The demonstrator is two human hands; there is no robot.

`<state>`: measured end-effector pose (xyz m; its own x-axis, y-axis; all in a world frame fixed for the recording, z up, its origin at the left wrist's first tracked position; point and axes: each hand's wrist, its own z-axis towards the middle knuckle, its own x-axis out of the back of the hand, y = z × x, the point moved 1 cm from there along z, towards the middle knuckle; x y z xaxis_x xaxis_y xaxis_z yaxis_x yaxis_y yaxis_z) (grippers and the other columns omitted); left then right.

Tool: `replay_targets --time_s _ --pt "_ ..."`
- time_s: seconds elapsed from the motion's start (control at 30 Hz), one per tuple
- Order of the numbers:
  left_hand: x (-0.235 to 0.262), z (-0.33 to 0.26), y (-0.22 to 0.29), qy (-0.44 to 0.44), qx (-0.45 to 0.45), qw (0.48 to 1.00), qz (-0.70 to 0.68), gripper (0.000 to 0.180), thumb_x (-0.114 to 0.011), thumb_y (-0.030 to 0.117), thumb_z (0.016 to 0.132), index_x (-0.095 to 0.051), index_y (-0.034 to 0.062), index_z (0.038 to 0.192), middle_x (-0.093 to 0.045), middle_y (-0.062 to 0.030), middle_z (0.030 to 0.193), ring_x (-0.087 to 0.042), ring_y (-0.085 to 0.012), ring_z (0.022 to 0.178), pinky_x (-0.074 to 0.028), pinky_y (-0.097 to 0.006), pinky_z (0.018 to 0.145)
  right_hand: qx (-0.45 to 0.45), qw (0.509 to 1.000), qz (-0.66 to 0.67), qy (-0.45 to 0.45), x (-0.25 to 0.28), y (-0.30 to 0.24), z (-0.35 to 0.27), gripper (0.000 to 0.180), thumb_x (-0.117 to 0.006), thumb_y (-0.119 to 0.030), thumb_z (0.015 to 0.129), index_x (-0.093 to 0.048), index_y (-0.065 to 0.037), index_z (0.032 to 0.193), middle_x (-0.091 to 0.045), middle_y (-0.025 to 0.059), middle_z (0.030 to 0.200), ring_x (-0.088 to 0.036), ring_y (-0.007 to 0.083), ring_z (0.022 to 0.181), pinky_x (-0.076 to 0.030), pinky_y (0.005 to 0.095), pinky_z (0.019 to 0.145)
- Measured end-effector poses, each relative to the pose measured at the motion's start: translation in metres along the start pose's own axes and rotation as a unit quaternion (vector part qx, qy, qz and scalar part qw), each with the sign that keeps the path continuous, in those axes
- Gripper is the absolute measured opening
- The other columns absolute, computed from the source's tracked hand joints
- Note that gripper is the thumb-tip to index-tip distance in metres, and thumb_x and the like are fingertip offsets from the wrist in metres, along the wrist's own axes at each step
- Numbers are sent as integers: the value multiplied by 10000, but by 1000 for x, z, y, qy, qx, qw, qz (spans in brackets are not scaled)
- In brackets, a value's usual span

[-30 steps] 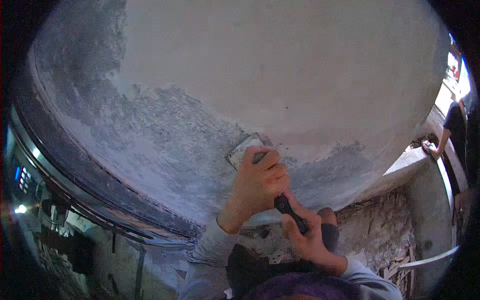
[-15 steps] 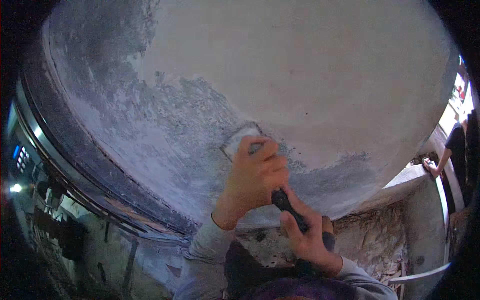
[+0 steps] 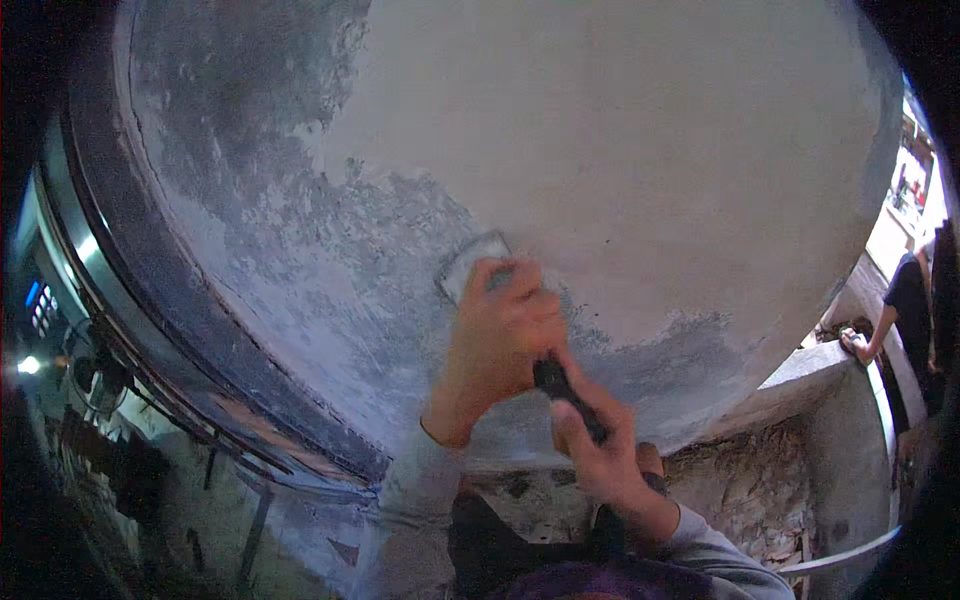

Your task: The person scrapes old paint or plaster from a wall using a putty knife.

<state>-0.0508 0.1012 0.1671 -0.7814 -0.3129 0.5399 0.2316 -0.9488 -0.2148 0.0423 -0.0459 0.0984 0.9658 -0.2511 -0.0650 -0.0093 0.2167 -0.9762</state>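
Head view of two bare hands working a putty knife (image 3: 478, 262) against a plastered wall (image 3: 640, 160). The left hand (image 3: 500, 335) lies closed over the back of the pale blade, fingers pressing it flat to the surface at the boundary between smooth light plaster and the rougher grey patch on the left. The right hand (image 3: 592, 450), nearer the body, is wrapped firmly around the dark handle (image 3: 562, 390). The tool appears light, its thin blade stiff but probably springy under pressure; the handle is the natural hold, with a second hand steadying the blade's back. Far right, another person (image 3: 908, 305) stands beside a concrete ledge (image 3: 800, 375).
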Motion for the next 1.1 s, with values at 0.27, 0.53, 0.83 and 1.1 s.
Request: replay_targets --time_s 0.27,0.53,0.83,1.1 --pt "-73 -49 47 -80 -40 992 -87 171 -633 311 630 -574 150 622 -536 14 703 -565 -212 877 -410 -434 895 167 963 -183 106 30 69 -40 474 -601 -85 943 -504 -31 1404 -672 168 1213 -621 127 944 -488 268 823" --pt "-69 -32 49 -145 -75 983 -84 162 -657 290 616 -592 143 632 -555 12 718 -564 -206 889 -410 -435 907 71 984 -113 118 34 67 -43 458 -606 -84 943 -509 31 1376 -672 149 1192 -569 127 1092 -438 286 954" --pt "-64 -30 42 -225 -99 968 -48 153 -645 268 665 -673 119 645 -598 -11 701 -556 -204 929 -387 -420 946 -48 992 46 109 25 87 -40 450 -615 -120 952 -524 24 1368 -635 160 1271 -567 161 1147 -433 304 994" --pt "-61 -26 44 -224 -84 969 -68 142 -644 252 662 -673 114 648 -602 -15 702 -557 -202 948 -389 -421 943 8 994 8 111 29 71 -39 430 -626 -123 951 -545 28 1346 -638 142 1267 -561 137 1130 -430 294 990"
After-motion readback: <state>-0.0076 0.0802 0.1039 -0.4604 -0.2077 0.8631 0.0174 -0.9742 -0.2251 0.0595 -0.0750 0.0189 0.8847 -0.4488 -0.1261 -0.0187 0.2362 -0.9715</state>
